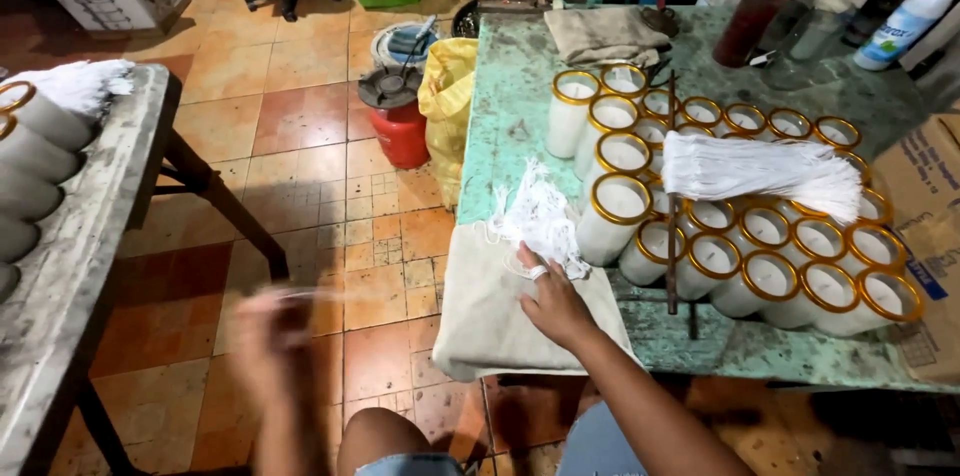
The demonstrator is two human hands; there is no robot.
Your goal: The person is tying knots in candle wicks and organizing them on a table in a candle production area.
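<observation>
Right hand: my right hand [553,301] rests on a cream cloth [490,311] at the near edge of the green bench [510,106]; its fingers [528,261] lie loosely spread against a tangle of white wicks [540,216], touching the pile, not closed round it.
Left hand: my left hand [272,331] is a blur out over the tiled floor [300,136], at nine o'clock from the right; a thin pale strand runs across it, but I cannot tell whether the fingers are pinched on it.
Wicks: loose pile at twelve o'clock of my right hand, just beside the nearest candle.
Candles: gold-rimmed glass candles [612,221] crowd the bench at two o'clock.
Bundle: a white wick bundle [760,171] lies across their tops.
</observation>
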